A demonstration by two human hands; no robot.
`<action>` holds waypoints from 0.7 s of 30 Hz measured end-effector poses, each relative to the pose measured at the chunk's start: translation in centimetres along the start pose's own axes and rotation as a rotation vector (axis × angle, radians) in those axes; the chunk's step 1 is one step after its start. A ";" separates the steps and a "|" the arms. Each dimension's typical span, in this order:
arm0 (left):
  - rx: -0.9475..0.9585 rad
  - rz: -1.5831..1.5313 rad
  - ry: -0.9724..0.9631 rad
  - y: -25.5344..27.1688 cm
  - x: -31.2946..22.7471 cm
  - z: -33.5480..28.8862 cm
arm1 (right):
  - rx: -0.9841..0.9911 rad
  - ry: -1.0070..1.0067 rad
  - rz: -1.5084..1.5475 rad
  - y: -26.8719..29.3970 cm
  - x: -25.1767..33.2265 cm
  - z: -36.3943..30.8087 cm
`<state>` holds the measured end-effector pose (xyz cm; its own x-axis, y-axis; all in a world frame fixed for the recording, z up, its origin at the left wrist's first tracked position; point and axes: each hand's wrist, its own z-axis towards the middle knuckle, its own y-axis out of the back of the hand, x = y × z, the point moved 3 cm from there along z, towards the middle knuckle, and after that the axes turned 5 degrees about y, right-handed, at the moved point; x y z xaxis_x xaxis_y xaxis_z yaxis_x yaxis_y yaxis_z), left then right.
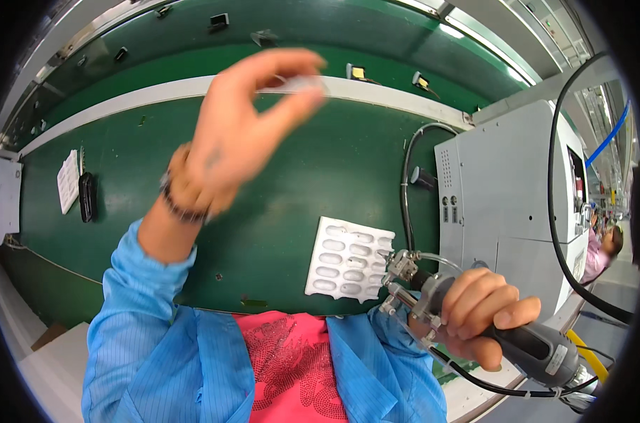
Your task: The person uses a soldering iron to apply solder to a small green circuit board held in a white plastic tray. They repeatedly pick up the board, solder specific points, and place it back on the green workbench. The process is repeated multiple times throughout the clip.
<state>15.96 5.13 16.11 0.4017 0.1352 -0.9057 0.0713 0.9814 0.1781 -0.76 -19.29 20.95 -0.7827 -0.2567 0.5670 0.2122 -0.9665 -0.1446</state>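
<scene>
"Which hand is holding the black tool?"
"Near the white tray, the right hand is gripping its handle; it's looking heavy, rigid, best held there."
"And the left hand?"
"It's pinching a blurred pale piece, probably light, over the desk."

a pinstriped blue jacket opens over a dark-dotted pink top, with a dark bracelet on the left wrist.

bench has room centrally; tool, machine block right.
</scene>
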 end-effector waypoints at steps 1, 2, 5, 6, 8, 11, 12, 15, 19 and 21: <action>0.199 -0.170 0.072 -0.5 -3.1 -2.0 | 0.020 0.002 0.013 0.2 -0.3 -0.1; 0.486 -0.087 -0.259 -0.1 -6.4 -2.9 | 0.030 -0.006 0.013 0.3 -0.3 0.0; 0.545 -0.746 -0.415 -2.3 -9.0 -7.6 | 0.087 -0.054 0.001 0.1 0.1 0.2; 0.501 -0.776 -0.460 -2.5 -9.1 -8.3 | 0.103 -0.066 0.013 0.0 -0.4 0.0; 0.355 -0.891 -0.533 -3.8 -9.9 -9.9 | 0.090 -0.038 -0.025 -0.6 0.0 -0.1; 0.050 -0.960 -0.511 -4.8 -11.2 -11.2 | 0.096 -0.025 -0.011 -0.6 -0.6 -0.7; -0.046 -0.970 -0.527 -5.0 -11.3 -11.3 | 0.098 -0.028 -0.009 -0.6 -0.6 -0.8; -0.060 -0.947 -0.631 -5.1 -10.6 -11.5 | 0.098 -0.045 -0.003 -0.8 -0.6 -0.8; -0.028 -1.010 -0.457 -4.8 -11.5 -11.7 | 0.081 -0.056 -0.012 -0.8 -0.5 -0.9; -0.037 -1.060 -0.360 -4.9 -12.0 -12.4 | 0.082 -0.061 -0.022 -0.7 -0.6 -0.8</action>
<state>-0.53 0.42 21.32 0.3953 -0.8127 -0.4281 0.5089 0.5818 -0.6344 -0.90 -18.47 20.03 -0.7514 -0.2317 0.6179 0.2439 -0.9675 -0.0662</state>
